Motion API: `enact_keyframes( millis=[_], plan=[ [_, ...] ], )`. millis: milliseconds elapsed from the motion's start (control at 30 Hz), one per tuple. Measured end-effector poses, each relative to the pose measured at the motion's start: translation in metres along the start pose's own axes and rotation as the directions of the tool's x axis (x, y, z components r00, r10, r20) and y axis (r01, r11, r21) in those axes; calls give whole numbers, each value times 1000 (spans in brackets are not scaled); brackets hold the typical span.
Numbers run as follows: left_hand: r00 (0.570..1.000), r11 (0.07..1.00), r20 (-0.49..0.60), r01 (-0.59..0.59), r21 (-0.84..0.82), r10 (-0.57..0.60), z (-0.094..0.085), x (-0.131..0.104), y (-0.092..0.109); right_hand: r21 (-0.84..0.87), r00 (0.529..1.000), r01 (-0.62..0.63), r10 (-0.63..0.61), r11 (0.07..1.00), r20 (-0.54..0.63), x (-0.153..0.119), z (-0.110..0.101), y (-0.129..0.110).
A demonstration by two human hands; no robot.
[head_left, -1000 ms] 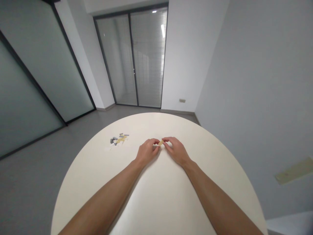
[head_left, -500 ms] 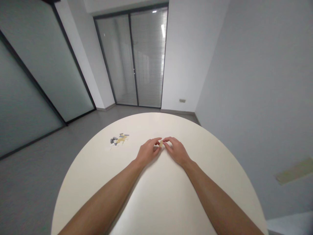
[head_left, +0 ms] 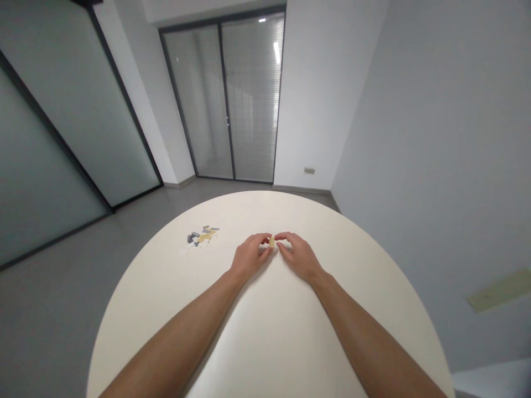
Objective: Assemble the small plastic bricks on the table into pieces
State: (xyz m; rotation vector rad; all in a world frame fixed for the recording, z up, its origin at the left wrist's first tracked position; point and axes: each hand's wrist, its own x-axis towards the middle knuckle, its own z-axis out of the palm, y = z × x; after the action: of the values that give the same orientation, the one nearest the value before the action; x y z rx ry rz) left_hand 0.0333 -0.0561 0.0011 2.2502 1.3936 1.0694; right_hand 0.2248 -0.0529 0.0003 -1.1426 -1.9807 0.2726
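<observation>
My left hand (head_left: pixel 250 256) pinches a small pale-yellow toy brick piece (head_left: pixel 271 242) between thumb and fingers, just above the white table (head_left: pixel 269 342). The piece stands about upright; its details are too small to make out. My right hand (head_left: pixel 301 257) is close on its other side, thumb and forefinger apart with nothing seen between them. Its forefinger tip is beside the piece; whether it touches, I cannot tell. To the left of my hands lies a loose pile of small yellow, grey and black brick pieces (head_left: pixel 203 237).
The table has a rounded far edge. Beyond it are a glass door with blinds (head_left: pixel 253 99) and white walls (head_left: pixel 319 99). Dark-framed frosted panels (head_left: pixel 78 110) stand at the left over a grey floor (head_left: pixel 50 309).
The yellow piece has turned more upright and shifted slightly left with my left fingers. My right fingertips have come a little away from it. The pile is unchanged.
</observation>
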Motion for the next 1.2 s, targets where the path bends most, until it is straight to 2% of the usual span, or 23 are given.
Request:
enact_keyframes(
  millis=[967, 1200],
  plan=[
    [1000, 1000, -2, -2, 3, 2, 2, 1, -4, -2, 998, 55, -55, 998, 33, -1, 0, 0],
    [999, 999, -39, 26, 31, -25, 0, 1, -3, -18, 996, 80, -79, 997, 42, -1, -1, 0]
  ],
)
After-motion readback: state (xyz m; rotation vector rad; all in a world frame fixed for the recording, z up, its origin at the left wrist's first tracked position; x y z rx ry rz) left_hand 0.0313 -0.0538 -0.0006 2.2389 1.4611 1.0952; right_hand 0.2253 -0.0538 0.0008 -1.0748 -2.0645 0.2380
